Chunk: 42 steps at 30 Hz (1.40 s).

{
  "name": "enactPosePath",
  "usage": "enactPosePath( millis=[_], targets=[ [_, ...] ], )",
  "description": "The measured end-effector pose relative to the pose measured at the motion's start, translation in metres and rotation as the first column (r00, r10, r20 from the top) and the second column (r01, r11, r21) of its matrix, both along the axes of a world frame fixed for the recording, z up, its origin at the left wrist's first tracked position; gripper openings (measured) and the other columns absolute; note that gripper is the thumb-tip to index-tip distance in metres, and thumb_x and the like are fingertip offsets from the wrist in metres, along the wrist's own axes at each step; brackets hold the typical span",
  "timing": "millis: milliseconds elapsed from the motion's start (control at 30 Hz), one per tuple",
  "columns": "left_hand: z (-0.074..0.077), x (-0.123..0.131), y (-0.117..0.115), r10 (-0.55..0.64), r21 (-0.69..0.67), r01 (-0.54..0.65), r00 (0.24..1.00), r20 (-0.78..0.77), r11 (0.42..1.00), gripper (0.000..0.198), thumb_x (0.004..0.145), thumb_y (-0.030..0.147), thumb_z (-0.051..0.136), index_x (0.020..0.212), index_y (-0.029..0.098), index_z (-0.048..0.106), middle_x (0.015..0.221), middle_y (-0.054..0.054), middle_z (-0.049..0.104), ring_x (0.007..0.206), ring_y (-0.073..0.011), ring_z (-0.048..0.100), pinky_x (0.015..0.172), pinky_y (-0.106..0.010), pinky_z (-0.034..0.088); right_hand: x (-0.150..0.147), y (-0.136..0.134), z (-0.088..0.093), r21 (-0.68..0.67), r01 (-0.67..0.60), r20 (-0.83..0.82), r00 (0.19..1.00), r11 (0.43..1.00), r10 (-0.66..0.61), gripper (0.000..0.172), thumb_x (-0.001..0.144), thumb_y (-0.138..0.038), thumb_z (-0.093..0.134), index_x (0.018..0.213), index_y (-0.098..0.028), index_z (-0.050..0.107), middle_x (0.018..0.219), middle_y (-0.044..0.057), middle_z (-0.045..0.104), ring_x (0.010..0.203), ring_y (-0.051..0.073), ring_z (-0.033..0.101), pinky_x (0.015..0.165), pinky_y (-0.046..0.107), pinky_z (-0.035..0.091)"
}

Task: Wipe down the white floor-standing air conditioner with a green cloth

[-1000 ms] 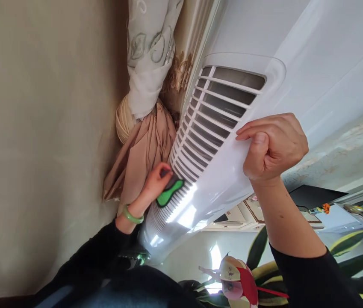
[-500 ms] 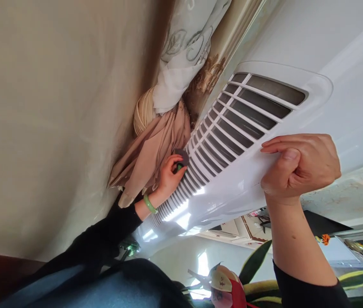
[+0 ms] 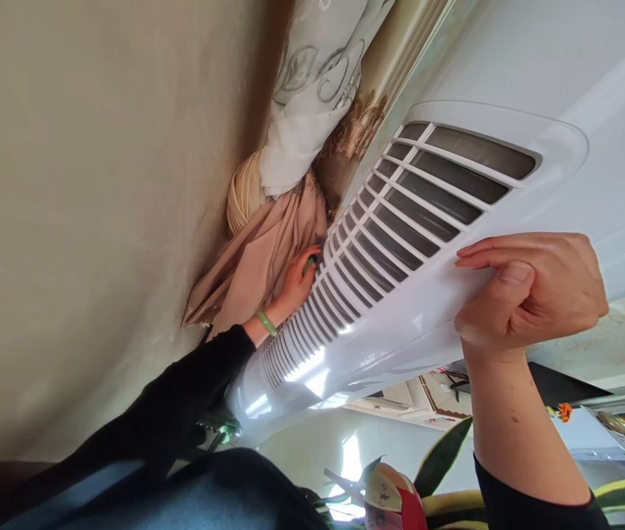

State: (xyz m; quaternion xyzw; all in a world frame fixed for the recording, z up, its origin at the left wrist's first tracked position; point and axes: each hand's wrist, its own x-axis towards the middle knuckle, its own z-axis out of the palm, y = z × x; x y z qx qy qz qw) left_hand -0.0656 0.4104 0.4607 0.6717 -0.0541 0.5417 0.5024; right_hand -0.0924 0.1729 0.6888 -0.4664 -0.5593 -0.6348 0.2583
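Observation:
My left hand (image 3: pixel 298 280), with a green bangle (image 3: pixel 266 322) at its wrist, is closed around a small dark pad with a green part (image 3: pixel 308 265). My fingers hide most of the pad. It lies at the edge of the slatted grille (image 3: pixel 378 235) of a tall white air conditioner (image 3: pixel 400 327), beside the tied curtain. In front of the white casing, near the grille's right side, my right hand (image 3: pixel 533 291) is curled with its thumb bent in. Nothing shows in it, and whether its fingertips touch the casing I cannot tell.
A pinkish-brown curtain (image 3: pixel 268 258) and a white patterned sheer (image 3: pixel 312 96) hang bunched next to the grille. A pale wall (image 3: pixel 96 184) fills the left. Plant leaves (image 3: pixel 445 456) and a red and cream object (image 3: pixel 392 497) stand at the bottom.
My left hand has moved slightly up and right with the pad, in against the grille's edge, and the pad is now mostly hidden. My right hand has shifted slightly right.

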Motion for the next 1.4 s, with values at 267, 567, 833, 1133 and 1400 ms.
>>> enactPosePath(
  millis=[267,567,833,1133,1400],
  targets=[
    [0.002,-0.006,-0.002,-0.030,-0.039,0.030,1.000,0.004,0.999,0.034,0.104,0.038,0.048,0.124,0.023,0.071,0.147,-0.012,0.067,0.142,-0.0246,0.060,0.127,-0.051,0.042,0.008,0.006,0.003,0.072,-0.097,0.064,0.994,0.993,0.092,0.040,0.100,-0.030,0.050,0.063,-0.021,0.064,0.053,-0.001,0.065,0.054,0.018,0.068,0.060,0.034,0.048],
    [0.003,-0.016,-0.010,-0.014,-0.068,0.013,1.000,-0.014,0.998,0.038,0.106,0.046,0.047,0.129,0.022,0.067,0.143,-0.014,0.068,0.137,-0.0259,0.061,0.123,-0.049,0.045,0.009,-0.002,-0.001,0.029,-0.041,-0.017,0.999,0.999,0.042,0.037,0.101,-0.029,0.048,0.071,-0.028,0.068,0.059,-0.001,0.067,0.060,0.025,0.071,0.061,0.043,0.048],
    [0.025,0.015,-0.016,-0.102,-0.501,0.118,0.993,0.059,0.858,0.038,0.105,0.046,0.052,0.129,0.021,0.069,0.136,-0.012,0.072,0.129,-0.0235,0.067,0.121,-0.048,0.050,-0.002,-0.003,-0.003,-0.014,0.056,-0.088,0.995,0.998,-0.057,0.034,0.103,-0.026,0.046,0.075,-0.030,0.067,0.068,-0.001,0.072,0.068,0.025,0.072,0.073,0.046,0.053],
    [0.003,-0.059,-0.064,0.075,0.044,-0.081,0.989,0.127,0.996,0.043,0.110,0.031,0.045,0.150,0.031,0.061,0.158,-0.007,0.061,0.150,-0.0216,0.053,0.129,-0.053,0.042,0.001,0.000,0.000,0.027,-0.007,-0.045,0.999,1.000,0.008,0.036,0.101,-0.029,0.047,0.072,-0.032,0.069,0.060,-0.003,0.068,0.059,0.025,0.070,0.062,0.045,0.049],
    [0.024,0.020,-0.005,-0.188,-0.228,0.196,0.980,0.056,0.954,0.053,0.105,0.058,0.051,0.137,0.022,0.071,0.149,-0.011,0.067,0.146,-0.0269,0.059,0.133,-0.054,0.038,-0.005,-0.004,-0.004,0.013,0.010,-0.115,0.993,1.000,-0.008,0.036,0.100,-0.028,0.046,0.080,-0.038,0.076,0.063,-0.002,0.068,0.064,0.029,0.072,0.068,0.050,0.050]
  ],
)
